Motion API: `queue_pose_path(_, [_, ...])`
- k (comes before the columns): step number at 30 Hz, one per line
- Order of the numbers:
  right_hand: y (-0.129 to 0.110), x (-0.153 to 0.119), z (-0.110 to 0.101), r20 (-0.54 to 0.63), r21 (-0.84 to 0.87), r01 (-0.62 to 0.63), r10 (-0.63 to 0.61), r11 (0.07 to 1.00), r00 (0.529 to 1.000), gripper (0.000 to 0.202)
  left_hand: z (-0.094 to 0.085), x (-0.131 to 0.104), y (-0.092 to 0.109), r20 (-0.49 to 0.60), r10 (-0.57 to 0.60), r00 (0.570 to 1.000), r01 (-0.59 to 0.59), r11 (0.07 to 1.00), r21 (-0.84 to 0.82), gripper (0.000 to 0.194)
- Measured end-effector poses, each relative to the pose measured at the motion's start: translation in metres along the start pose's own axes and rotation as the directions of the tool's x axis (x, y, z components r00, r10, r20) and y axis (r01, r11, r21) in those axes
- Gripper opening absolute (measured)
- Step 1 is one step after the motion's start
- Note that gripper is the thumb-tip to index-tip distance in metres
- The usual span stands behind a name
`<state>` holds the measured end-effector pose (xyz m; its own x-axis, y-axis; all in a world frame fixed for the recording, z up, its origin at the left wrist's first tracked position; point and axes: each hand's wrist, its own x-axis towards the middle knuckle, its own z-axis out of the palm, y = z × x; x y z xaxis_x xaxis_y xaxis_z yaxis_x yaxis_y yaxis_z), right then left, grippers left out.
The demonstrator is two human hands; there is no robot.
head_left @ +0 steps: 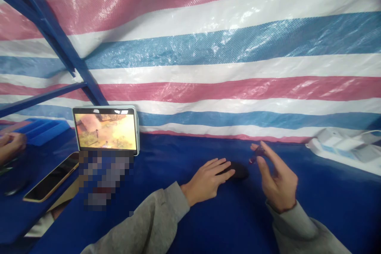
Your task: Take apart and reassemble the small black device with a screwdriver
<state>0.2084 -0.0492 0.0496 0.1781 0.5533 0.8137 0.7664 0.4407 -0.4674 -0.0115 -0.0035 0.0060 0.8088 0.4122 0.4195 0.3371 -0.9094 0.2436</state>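
Note:
My left hand (210, 180) is palm down over the blue table (232, 222), its fingers stretched out. Its fingertips reach the edge of a dark, flat, rounded object (240, 170), whose kind I cannot make out. To the right, my right hand (279, 180) is raised a little, with thumb and fingers pinched around a small see-through purple piece (256, 154). The fingers partly cover that piece, and its exact kind does not show.
A tablet (105, 131) playing a bright scene stands at the back left, beside a phone (52, 178). Another person's hand (12, 147) is at the far left near a blue tray (44, 131). White chargers (342, 149) sit back right. Striped sheeting (226, 47) hangs behind; a blue metal frame (64, 39) slants down.

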Motion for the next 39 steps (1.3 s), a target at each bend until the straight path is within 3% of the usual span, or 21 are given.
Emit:
queue_pose_path(5, [-0.0004, 0.0023, -0.001, -0.091, -0.057, 0.023, -0.029, 0.998, 0.995, 0.035, -0.0014, 0.0004, 0.0009, -0.004, 0.0, 1.0, 0.0, 1.0, -0.012, 0.048])
queue_pose_path(10, [-0.0008, 0.0023, -0.001, 0.014, 0.003, 0.046, -0.046, 0.999, 0.999, 0.034, -0.0026, 0.0012, 0.0016, -0.005, 0.001, 1.0, -0.001, 1.0, -0.012, 0.047])
queue_pose_path(15, [0.0005, 0.0024, -0.0018, -0.1, -0.032, 0.031, -0.034, 0.999, 0.994, 0.033, -0.0026, 0.0013, 0.0018, -0.004, -0.006, 1.0, 0.006, 1.0, -0.008, 0.047])
queue_pose_path(19, [-0.0004, 0.0032, -0.0016, 0.004, 0.028, 0.026, -0.026, 0.999, 1.0, 0.032, -0.0021, 0.0003, 0.0016, -0.013, 0.004, 1.0, -0.004, 1.0, -0.006, 0.047])
queue_pose_path(24, [-0.0019, 0.0018, -0.0014, -0.09, -0.013, 0.072, -0.073, 0.997, 0.993, 0.029, -0.0028, 0.0006, 0.0021, -0.017, -0.005, 1.0, 0.005, 1.0, -0.006, 0.046])
queue_pose_path(28, [-0.0035, 0.002, -0.0032, 0.035, 0.002, 0.06, -0.06, 0.998, 0.998, 0.033, -0.0023, 0.0011, 0.0019, -0.004, -0.006, 1.0, 0.006, 1.0, -0.006, 0.047])
queue_pose_path(32, [-0.0036, 0.0043, -0.0045, -0.035, -0.05, 0.082, -0.084, 0.995, 0.996, 0.028, -0.0017, 0.0008, 0.0015, -0.011, -0.005, 1.0, 0.005, 1.0, -0.018, 0.046])
queue_pose_path(36, [-0.0022, 0.0042, -0.0037, 0.076, -0.044, 0.071, -0.068, 0.996, 0.995, 0.035, -0.0029, 0.0009, 0.0021, -0.014, -0.006, 1.0, 0.006, 1.0, -0.009, 0.046])
queue_pose_path(39, [-0.0018, 0.0035, -0.0029, 0.037, -0.064, 0.055, -0.052, 0.996, 0.998, 0.034, -0.0037, 0.0011, 0.0027, -0.012, -0.005, 1.0, 0.005, 1.0, -0.004, 0.046])
